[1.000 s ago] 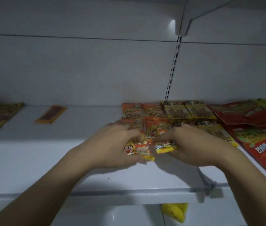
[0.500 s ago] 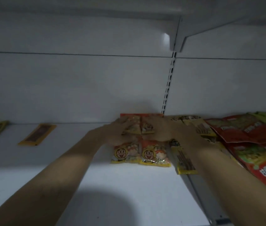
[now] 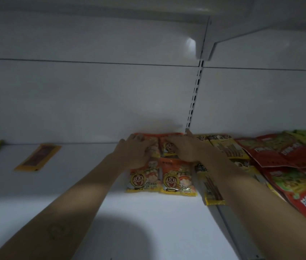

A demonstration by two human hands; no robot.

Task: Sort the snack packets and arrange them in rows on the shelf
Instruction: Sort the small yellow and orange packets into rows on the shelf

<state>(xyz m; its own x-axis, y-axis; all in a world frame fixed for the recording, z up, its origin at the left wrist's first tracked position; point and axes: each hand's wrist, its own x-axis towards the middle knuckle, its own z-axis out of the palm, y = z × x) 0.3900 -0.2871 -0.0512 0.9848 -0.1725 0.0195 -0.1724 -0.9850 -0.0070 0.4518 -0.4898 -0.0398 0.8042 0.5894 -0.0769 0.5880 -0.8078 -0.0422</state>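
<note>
Snack packets (image 3: pixel 177 182) of the cartoon-face kind are down. A second ago both hands held two of them up over the front of the shelf (image 3: pixel 148 222). Now that front pair (image 3: pixel 143 181) lies flat, side by side at lower centre of the frame, released, with bottom edges roughly in line. I read this as one more row laid in this kind's column, so the placing step looks finished and what remains here is squaring up.

Just behind, the left hand (image 3: pixel 135 153) and the right hand (image 3: pixel 188 150) have moved on to the back pair (image 3: pixel 167 146) of the same kind, which sits against the rear panel (image 3: pixel 92 100). Both forearms reach in from the bottom corners and converge at centre. The left fingers (image 3: pixel 132 137) lie spread and fairly straight on the left back packet, pressing rather than gripping. The right fingers (image 3: pixel 188 133) lie likewise on the right one, with the forefinger stretched to the panel. As far as I can judge, neither hand holds anything.

Right of centre, stick-snack packets (image 3: pixel 212 186) lie touching this column, and red packets (image 3: pixel 298 184) fill the right edge. At far left a lone brown-and-yellow packet (image 3: pixel 37 156) lies well apart, probably still to be sorted
</note>
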